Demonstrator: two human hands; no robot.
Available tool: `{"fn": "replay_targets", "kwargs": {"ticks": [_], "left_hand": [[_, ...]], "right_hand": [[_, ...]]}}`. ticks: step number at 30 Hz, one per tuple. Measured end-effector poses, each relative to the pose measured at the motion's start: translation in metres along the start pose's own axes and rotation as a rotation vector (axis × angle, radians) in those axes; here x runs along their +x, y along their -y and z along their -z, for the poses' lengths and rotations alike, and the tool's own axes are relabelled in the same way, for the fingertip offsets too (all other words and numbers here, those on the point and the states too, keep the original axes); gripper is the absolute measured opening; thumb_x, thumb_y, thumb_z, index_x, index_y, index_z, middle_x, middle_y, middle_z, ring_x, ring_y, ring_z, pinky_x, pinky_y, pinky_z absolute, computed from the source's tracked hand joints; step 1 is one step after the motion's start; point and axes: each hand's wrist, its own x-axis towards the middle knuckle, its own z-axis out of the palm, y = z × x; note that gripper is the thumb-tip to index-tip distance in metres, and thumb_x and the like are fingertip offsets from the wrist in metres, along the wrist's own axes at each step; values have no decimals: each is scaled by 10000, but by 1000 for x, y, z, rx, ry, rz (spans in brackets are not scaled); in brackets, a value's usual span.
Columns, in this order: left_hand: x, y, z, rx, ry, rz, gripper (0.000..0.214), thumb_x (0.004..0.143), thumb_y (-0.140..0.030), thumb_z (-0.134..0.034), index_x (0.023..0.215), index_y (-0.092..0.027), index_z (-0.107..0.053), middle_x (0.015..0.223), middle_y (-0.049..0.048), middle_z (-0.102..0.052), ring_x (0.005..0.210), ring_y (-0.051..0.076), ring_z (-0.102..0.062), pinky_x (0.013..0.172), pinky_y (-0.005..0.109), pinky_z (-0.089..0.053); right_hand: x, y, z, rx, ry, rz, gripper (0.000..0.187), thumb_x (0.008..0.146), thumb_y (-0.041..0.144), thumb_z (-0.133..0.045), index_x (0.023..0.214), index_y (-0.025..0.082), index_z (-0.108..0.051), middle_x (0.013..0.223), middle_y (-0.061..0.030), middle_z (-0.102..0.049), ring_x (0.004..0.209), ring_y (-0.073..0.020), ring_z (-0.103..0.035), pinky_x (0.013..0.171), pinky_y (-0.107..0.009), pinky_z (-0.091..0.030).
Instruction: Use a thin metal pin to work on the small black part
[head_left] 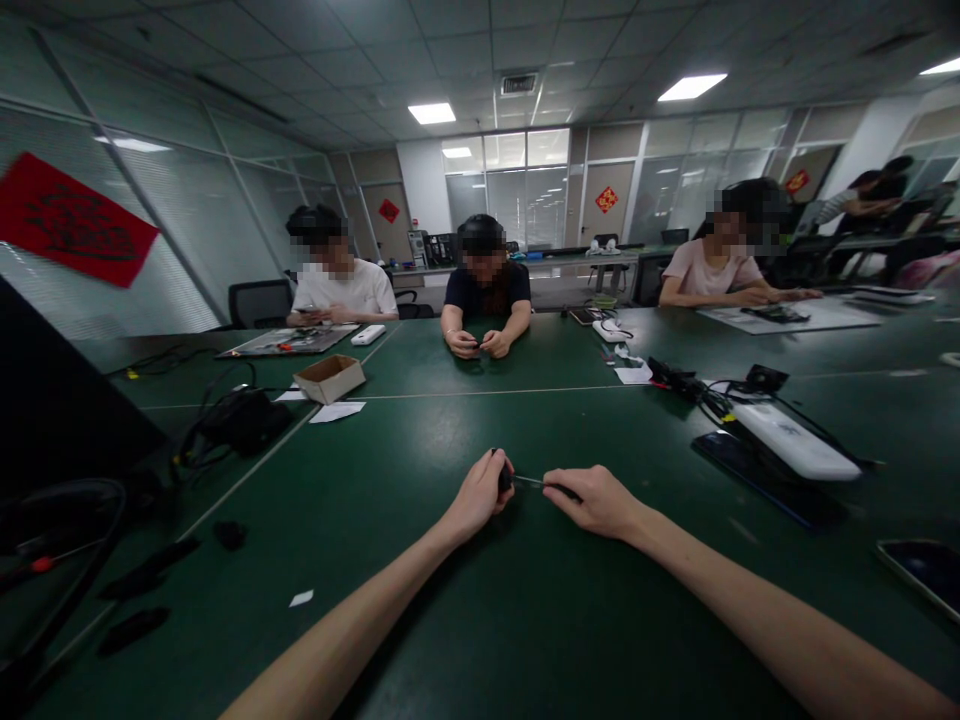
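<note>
Over the green table (420, 590), my left hand (476, 497) is closed round a small black object (506, 474); most of it is hidden by the fingers, so its kind does not show. My right hand (600, 500) grips a screwdriver (529, 481) by its dark handle. The thin metal shaft points left, and its tip meets or nearly meets the side of the black object. Whether the tip sits in a screw is too small to tell.
A cardboard box (330, 379) and paper lie ahead left, near dark cables (244, 420). Several black pieces (135, 632) and a white scrap (301, 598) lie left. To the right are a white power bank (795, 440) and phones (926, 575). Three people sit across the table.
</note>
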Motion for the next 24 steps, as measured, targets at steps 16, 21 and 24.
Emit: {"fn": "replay_targets", "kwargs": {"ticks": [16,21,24], "left_hand": [[-4,-5,-2,244,-17,-86,390,896,-518,-264,857,-175,-445,582,-17,-484,454,89,-406,454,191,-312],[-4,-5,-3,257,-29,-108,385,894,-515,-270,852,-171,-439,570,-19,-463,451,90,-404,452,195,-306],[-3,-5,-3,246,-29,-99,380,891,-514,-272,850,-173,-433,571,-20,-460,447,87,-399,452,191,-306]], "right_hand": [[-1,6,4,-122,42,40,306,950,367,-358,1103,203,-567,812,-31,-642,653,-117,-580,599,-223,-423],[-2,9,0,-98,29,25,300,952,368,-360,1088,203,-571,808,-31,-645,663,-119,-586,621,-230,-433],[-4,11,-4,-64,11,-7,292,956,363,-355,1082,208,-567,817,-26,-645,673,-121,-589,638,-238,-441]]}}
